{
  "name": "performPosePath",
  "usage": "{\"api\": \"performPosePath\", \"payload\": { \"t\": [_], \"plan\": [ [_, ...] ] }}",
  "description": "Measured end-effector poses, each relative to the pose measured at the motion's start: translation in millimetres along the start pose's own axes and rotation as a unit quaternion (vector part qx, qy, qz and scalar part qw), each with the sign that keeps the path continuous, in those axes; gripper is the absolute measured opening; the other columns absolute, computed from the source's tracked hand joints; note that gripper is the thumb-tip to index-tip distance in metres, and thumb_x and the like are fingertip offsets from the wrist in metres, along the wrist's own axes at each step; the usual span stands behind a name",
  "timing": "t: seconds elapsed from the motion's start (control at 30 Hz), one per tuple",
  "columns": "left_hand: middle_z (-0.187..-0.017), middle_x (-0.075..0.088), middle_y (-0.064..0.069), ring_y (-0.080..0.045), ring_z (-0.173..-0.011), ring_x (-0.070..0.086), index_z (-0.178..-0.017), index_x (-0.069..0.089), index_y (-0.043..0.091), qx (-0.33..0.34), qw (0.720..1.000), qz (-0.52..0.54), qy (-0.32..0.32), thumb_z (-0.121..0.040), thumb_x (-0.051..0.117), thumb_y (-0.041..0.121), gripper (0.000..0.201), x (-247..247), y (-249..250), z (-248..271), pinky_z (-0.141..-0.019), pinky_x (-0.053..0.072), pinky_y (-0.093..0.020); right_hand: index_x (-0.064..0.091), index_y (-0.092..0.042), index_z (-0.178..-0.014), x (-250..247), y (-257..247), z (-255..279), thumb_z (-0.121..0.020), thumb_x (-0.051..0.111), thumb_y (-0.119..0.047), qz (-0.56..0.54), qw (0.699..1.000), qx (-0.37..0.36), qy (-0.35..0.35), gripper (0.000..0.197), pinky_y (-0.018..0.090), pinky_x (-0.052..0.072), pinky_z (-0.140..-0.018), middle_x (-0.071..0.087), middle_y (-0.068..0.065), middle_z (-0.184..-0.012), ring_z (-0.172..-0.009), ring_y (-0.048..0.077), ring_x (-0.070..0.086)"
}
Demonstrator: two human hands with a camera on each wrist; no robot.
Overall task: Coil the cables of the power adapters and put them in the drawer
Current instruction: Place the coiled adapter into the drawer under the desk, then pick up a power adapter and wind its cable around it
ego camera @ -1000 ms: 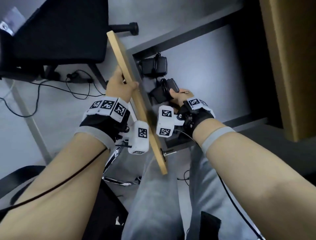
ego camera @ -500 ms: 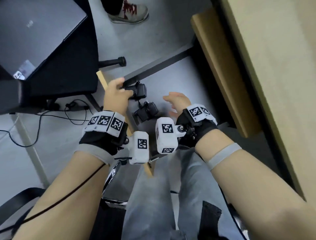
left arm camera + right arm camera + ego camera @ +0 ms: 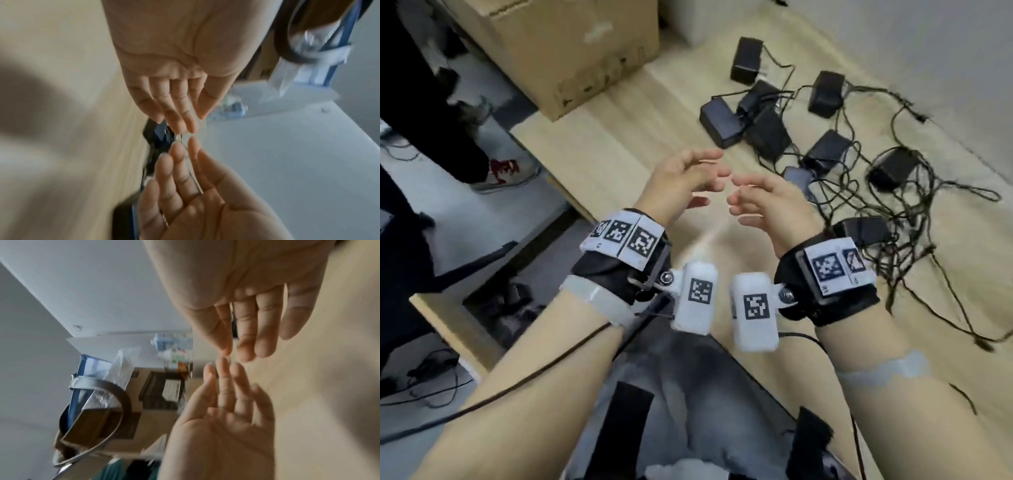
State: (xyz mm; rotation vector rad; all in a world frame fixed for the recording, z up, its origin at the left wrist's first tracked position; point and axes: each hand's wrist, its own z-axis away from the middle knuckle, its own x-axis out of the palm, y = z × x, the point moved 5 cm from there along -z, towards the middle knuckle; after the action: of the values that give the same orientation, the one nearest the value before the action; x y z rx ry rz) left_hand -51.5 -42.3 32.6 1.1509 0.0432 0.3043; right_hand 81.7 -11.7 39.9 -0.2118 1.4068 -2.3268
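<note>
The fingers (image 3: pixel 709 164) of the left hand (image 3: pixel 681 185) and those of the right hand (image 3: pixel 767 198) are spread and relaxed, tips nearly meeting, holding nothing above the pale wooden surface (image 3: pixel 619 144). Just beyond them lie the power adapters (image 3: pixel 825 150) — black bricks scattered near one another, their thin cables (image 3: pixel 914 233) tangled in loose loops to the right. The bricks look compact and fairly heavy; the cords are limp and likely to snag, though blur hides where each one runs. Best to take one brick by its body, then draw its cord free before winding. A cardboard box (image 3: pixel 571 44) stands behind — the drawer is not clearly seen.
</note>
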Motion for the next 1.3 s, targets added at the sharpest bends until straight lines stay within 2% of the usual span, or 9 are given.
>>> {"api": "performPosePath", "payload": {
  "t": [0.17, 0.23, 0.4, 0.6, 0.8, 0.93, 1.07, 1.2, 1.3],
  "plan": [
    [-0.09, 0.058, 0.005, -0.005, -0.079, 0.053, -0.113, 0.056, 0.008, 0.005, 0.995, -0.079, -0.058, -0.087, 0.05, -0.005, 0.03, 105.7, -4.6, -36.6, -0.064, 0.042, -0.011, 0.056, -0.026, -0.077, -113.8, 20.2, 3.4, -0.086, 0.053, -0.002, 0.077, 0.99, -0.006, 0.118, 0.026, 0.016, 0.041, -0.06, 0.059, -0.004, -0.071, -0.06, 0.003, 0.053],
    [-0.097, 0.055, 0.0, -0.012, -0.09, 0.053, -0.116, 0.053, 0.004, 0.015, 0.991, -0.131, -0.025, -0.083, 0.054, -0.01, 0.036, 121.5, -17.1, -56.2, -0.076, 0.045, -0.013, 0.057, -0.028, -0.074, -136.7, 32.7, 0.7, -0.084, 0.057, -0.003, 0.088, 0.987, 0.001, 0.138, 0.026, 0.022, 0.045, -0.069, 0.059, -0.006, -0.075, -0.067, 0.008, 0.054],
    [-0.126, 0.054, -0.013, -0.029, -0.115, 0.053, -0.127, 0.046, 0.007, -0.024, 0.945, -0.324, 0.034, -0.054, 0.082, 0.042, 0.089, 128.7, -53.3, -93.1, -0.099, 0.044, -0.044, 0.062, -0.017, -0.103, -148.3, 48.9, -9.0, -0.084, 0.059, -0.006, 0.118, 0.985, 0.002, 0.129, 0.022, 0.038, 0.046, -0.092, 0.059, -0.003, -0.095, -0.086, 0.013, 0.053],
    [-0.132, 0.046, -0.014, -0.033, -0.117, 0.049, -0.137, 0.03, 0.006, -0.013, 0.89, -0.456, 0.028, -0.064, 0.081, 0.022, 0.09, 131.0, -49.8, -99.5, -0.096, 0.043, -0.041, 0.058, -0.014, -0.118, -143.3, 41.4, -14.8, -0.083, 0.056, -0.003, 0.166, 0.977, -0.039, 0.127, 0.037, 0.033, 0.044, -0.099, 0.056, 0.001, -0.107, -0.098, 0.018, 0.056],
    [-0.082, 0.062, -0.007, -0.021, -0.074, 0.056, -0.089, 0.062, 0.012, -0.117, 0.947, -0.29, -0.077, -0.064, 0.076, 0.02, 0.03, 130.8, -18.0, -71.8, -0.053, 0.04, -0.02, 0.057, -0.012, -0.121, -141.8, 13.5, -11.2, -0.086, 0.049, 0.003, 0.166, 0.969, -0.106, 0.152, 0.039, 0.031, 0.039, -0.104, 0.056, 0.009, -0.123, -0.111, 0.014, 0.051],
    [-0.054, 0.051, 0.002, -0.01, -0.049, 0.047, -0.057, 0.057, 0.019, -0.139, 0.962, -0.096, -0.216, -0.06, 0.062, 0.014, 0.008, 147.5, 14.4, -40.7, -0.045, 0.026, -0.019, 0.057, -0.016, -0.122, -147.5, -14.9, -0.6, -0.093, 0.048, -0.018, 0.125, 0.966, -0.149, 0.173, 0.03, 0.027, 0.037, -0.104, 0.057, 0.002, -0.123, -0.114, 0.011, 0.051],
    [-0.064, 0.052, 0.0, -0.009, -0.056, 0.044, -0.082, 0.059, 0.011, -0.138, 0.956, -0.01, -0.259, -0.063, 0.058, 0.01, 0.019, 157.8, 44.0, -26.5, -0.04, 0.025, -0.015, 0.062, -0.018, -0.11, -156.8, -36.1, 11.4, -0.089, 0.038, -0.042, 0.101, 0.96, -0.166, 0.203, 0.04, 0.037, 0.047, -0.094, 0.064, -0.004, -0.1, -0.097, 0.015, 0.059],
    [-0.077, 0.058, -0.003, -0.009, -0.064, 0.057, -0.097, 0.058, 0.009, -0.114, 0.947, -0.022, -0.299, -0.065, 0.059, 0.013, 0.032, 170.3, 62.9, -17.9, -0.039, 0.038, -0.013, 0.056, -0.027, -0.07, -171.4, -53.6, 26.1, -0.098, 0.039, -0.025, 0.132, 0.941, -0.193, 0.246, 0.032, 0.042, 0.049, -0.077, 0.057, -0.007, -0.065, -0.067, 0.014, 0.055],
    [-0.089, 0.063, -0.003, -0.01, -0.072, 0.067, -0.102, 0.059, 0.009, -0.103, 0.939, -0.004, -0.327, -0.068, 0.059, 0.01, 0.034, 179.3, 71.3, -11.1, -0.036, 0.038, -0.012, 0.054, -0.026, -0.071, -177.3, -63.1, 40.0, -0.097, 0.042, -0.022, 0.13, 0.932, -0.205, 0.271, 0.029, 0.03, 0.045, -0.054, 0.05, -0.003, -0.061, -0.057, 0.014, 0.048]
  ]
}}
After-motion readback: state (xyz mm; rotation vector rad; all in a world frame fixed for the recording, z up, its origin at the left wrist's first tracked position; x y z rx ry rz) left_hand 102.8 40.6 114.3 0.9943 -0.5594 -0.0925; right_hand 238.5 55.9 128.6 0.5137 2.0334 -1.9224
